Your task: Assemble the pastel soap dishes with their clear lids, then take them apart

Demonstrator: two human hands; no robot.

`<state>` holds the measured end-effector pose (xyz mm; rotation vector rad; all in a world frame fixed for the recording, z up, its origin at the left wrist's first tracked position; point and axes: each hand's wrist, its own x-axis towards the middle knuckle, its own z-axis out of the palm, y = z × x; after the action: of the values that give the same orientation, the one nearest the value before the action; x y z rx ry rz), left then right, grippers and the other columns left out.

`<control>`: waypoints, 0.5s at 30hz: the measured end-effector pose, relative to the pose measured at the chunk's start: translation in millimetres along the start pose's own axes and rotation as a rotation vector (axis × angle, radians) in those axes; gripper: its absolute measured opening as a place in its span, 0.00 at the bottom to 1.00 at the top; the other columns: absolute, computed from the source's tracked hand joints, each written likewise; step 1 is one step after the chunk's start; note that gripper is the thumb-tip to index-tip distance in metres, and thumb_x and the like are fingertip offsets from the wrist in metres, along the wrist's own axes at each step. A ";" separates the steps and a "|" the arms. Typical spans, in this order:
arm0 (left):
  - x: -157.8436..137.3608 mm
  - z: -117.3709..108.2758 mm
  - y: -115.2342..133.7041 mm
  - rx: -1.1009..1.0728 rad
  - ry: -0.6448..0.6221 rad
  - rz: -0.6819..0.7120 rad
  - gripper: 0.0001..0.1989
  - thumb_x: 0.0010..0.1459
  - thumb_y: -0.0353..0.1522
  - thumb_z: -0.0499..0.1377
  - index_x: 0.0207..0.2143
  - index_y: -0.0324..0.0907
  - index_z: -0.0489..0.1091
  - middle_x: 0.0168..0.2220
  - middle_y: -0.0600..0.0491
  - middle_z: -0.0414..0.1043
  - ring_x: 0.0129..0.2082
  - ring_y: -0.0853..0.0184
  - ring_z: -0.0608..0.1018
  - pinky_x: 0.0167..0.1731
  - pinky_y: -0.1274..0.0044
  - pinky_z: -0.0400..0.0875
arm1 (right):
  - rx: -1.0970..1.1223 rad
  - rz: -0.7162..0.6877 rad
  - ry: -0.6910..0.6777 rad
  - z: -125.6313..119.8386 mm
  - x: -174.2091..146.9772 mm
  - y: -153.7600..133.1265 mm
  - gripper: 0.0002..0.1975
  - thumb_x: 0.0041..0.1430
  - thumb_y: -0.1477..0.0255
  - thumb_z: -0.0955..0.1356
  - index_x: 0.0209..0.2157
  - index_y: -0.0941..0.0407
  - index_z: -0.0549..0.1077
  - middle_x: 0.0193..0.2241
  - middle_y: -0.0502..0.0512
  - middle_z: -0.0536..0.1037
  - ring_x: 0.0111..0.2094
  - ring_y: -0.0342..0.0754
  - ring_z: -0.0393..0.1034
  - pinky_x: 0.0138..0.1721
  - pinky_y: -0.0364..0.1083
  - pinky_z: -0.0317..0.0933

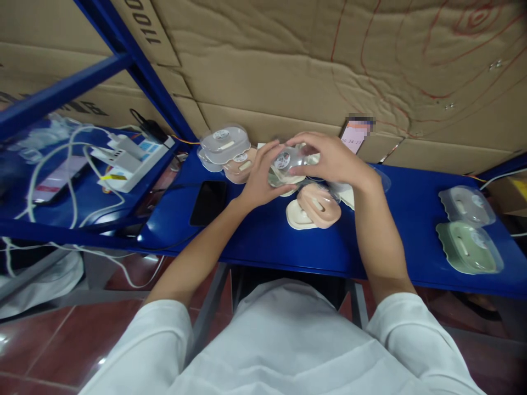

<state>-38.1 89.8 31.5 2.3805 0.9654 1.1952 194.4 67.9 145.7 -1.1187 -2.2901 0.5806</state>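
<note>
Clear plastic gleams at the far middle of the blue surface (263, 241), where we grasp a see-through cover (295, 158) with a round sticker, our left hand (259, 178) curved about its left side and our right hand (329, 158) gripping its right side between thumb and fingers. Just nearer to us, a pink dish (320, 206) overlaps a cream piece (297, 216). Left of these we see a dark phone (208, 203) lying flat, and well to the right a green dish (471, 247) under clear wrapping.
</note>
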 end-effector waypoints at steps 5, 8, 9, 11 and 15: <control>3.2 -8.3 0.1 -0.041 0.083 -0.016 0.43 0.66 0.62 0.59 0.73 0.51 0.54 0.77 0.47 0.52 0.78 0.50 0.55 0.75 0.49 0.53 | 0.050 0.130 -0.032 -38.2 -20.4 15.5 0.28 0.52 0.55 0.80 0.54 0.45 0.81 0.59 0.53 0.80 0.49 0.60 0.78 0.55 0.59 0.74; 9.7 -17.3 -18.9 0.043 0.201 -0.088 0.42 0.69 0.61 0.56 0.73 0.46 0.55 0.76 0.44 0.51 0.78 0.52 0.54 0.77 0.49 0.47 | 0.061 0.200 -0.024 -59.2 -34.8 41.5 0.27 0.50 0.54 0.80 0.51 0.47 0.83 0.55 0.55 0.82 0.44 0.58 0.80 0.49 0.58 0.76; 11.8 -21.7 -28.0 0.077 0.248 -0.121 0.43 0.69 0.61 0.58 0.73 0.43 0.55 0.76 0.43 0.51 0.77 0.51 0.54 0.77 0.49 0.45 | 0.068 0.220 -0.005 -63.4 -38.1 50.5 0.28 0.50 0.54 0.81 0.51 0.47 0.83 0.52 0.56 0.83 0.42 0.58 0.80 0.47 0.58 0.76; 14.2 -32.0 -47.1 0.163 0.362 -0.224 0.48 0.63 0.61 0.64 0.72 0.39 0.57 0.77 0.40 0.50 0.77 0.46 0.53 0.76 0.50 0.46 | 0.091 0.266 0.011 -66.8 -41.4 65.5 0.31 0.50 0.53 0.80 0.54 0.48 0.81 0.45 0.55 0.85 0.40 0.57 0.80 0.45 0.57 0.76; 11.7 -53.5 -75.4 0.251 0.462 -0.480 0.56 0.54 0.55 0.74 0.74 0.39 0.55 0.80 0.40 0.43 0.79 0.38 0.46 0.74 0.44 0.40 | 0.110 0.408 -0.068 -60.9 -37.2 77.7 0.32 0.57 0.55 0.77 0.61 0.48 0.76 0.35 0.53 0.85 0.42 0.57 0.82 0.47 0.57 0.74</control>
<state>-108.1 151.3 30.4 1.8837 1.8022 1.5130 297.1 90.8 138.0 -1.5421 -2.0630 0.8991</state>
